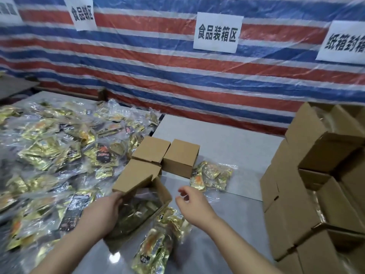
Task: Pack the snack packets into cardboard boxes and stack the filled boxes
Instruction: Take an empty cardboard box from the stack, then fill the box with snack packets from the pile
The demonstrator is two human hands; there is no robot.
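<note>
At the near edge of the table [227, 139], the open box [142, 196] is the reference point. It has packets inside and its lid flap is up on the far side; the fill level is hard to judge through the plastic.

Left hand [104, 210] grips the box's left wall, fingers curled over the rim. Right hand [190, 202] hovers just right of the box, fingers loosely bent, holding nothing and touching nothing.

Right in front of the box, nearer the camera: one loose gold packet bundle [158, 242]. Beyond the box to the right: another small packet bundle [212, 177]. Directly behind the box: two closed boxes [166, 153] side by side, contents not visible.

Far right of the box: stack of cardboard boxes [320, 190], several layers, some with flaps open, so probably filled but not all shut.

Left of the box: large heap of snack packets [53, 157] unpacked.

Progress estimate: partway at most. A fair stack is done, but most of the heap is left, and the current box still needs closing and stacking.
</note>
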